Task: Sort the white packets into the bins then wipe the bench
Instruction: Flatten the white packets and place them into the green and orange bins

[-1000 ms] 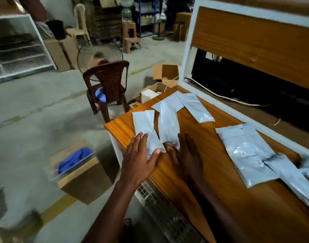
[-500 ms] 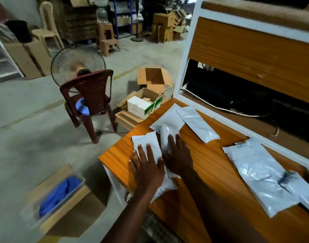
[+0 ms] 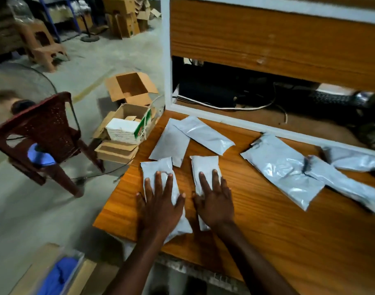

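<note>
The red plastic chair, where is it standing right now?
In the head view the red plastic chair stands on the floor at the left, off the bench's left end, with the open cardboard boxes between it and the bench.

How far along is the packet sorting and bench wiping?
Done: nothing visibly; no packet sits in a bin. In hand: left hand and right hand each press flat on a white packet. Left: other packets lie on the bench; wiping not started.

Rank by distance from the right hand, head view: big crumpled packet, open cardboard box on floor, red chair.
From the right hand:
1. Big crumpled packet, on the bench to its right.
2. Open cardboard box, on the floor, up-left.
3. Red chair, far left.
</note>
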Demonstrator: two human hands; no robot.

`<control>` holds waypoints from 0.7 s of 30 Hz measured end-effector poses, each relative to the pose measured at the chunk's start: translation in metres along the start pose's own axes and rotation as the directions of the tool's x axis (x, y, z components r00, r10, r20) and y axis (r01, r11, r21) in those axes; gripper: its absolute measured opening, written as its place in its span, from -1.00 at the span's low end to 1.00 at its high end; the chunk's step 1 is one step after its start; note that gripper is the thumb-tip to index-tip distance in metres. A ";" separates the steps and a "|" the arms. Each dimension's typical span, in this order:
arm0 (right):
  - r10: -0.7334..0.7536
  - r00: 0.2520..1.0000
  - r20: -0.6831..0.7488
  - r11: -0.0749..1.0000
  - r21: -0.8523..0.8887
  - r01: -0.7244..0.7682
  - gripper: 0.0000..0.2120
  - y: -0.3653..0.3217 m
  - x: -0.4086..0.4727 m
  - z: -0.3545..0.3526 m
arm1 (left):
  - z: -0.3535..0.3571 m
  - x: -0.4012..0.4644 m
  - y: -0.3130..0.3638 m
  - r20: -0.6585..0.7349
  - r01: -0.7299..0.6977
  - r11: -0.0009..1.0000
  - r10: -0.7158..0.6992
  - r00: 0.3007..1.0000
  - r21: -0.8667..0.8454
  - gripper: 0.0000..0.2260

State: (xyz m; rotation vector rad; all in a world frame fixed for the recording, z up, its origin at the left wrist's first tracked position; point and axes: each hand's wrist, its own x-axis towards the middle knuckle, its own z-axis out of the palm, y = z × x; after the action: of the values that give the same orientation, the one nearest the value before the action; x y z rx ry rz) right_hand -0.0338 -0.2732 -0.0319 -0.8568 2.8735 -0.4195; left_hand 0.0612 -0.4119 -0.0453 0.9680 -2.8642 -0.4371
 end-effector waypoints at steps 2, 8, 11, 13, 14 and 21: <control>0.046 0.998 -0.040 0.999 0.009 -0.045 -0.32 -0.010 -0.006 0.004 | 0.003 0.003 -0.002 -0.022 -0.083 0.997 0.082 0.996 -0.012 -0.34; 0.110 0.978 -0.177 0.991 0.090 -0.096 -0.47 -0.019 -0.022 0.007 | 0.006 0.003 -0.013 -0.042 -0.324 0.937 0.321 0.946 -0.128 -0.43; 0.215 0.956 -0.197 0.970 0.159 -0.185 -0.49 -0.013 -0.040 -0.001 | 0.007 0.000 -0.011 -0.039 -0.371 0.903 0.372 0.927 -0.215 -0.48; 0.293 0.924 -0.247 0.950 0.185 -0.252 -0.50 -0.008 -0.061 -0.006 | 0.009 -0.003 -0.007 -0.030 -0.405 0.877 0.412 0.911 -0.258 -0.51; 0.327 0.906 -0.269 0.939 0.199 -0.281 -0.50 -0.004 -0.072 -0.008 | 0.010 -0.006 -0.004 -0.031 -0.425 0.862 0.434 0.900 -0.277 -0.52; 0.572 0.721 -0.392 0.820 0.305 -0.484 -0.46 0.028 -0.157 -0.022 | 0.004 -0.047 0.053 -0.046 -0.576 0.674 0.631 0.775 -0.461 -0.51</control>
State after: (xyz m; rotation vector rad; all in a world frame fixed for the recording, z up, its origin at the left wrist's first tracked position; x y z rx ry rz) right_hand 0.0779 -0.1590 -0.0143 0.1649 3.2358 -0.8980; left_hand 0.0669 -0.3426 -0.0325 -0.1149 -2.7393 -1.0360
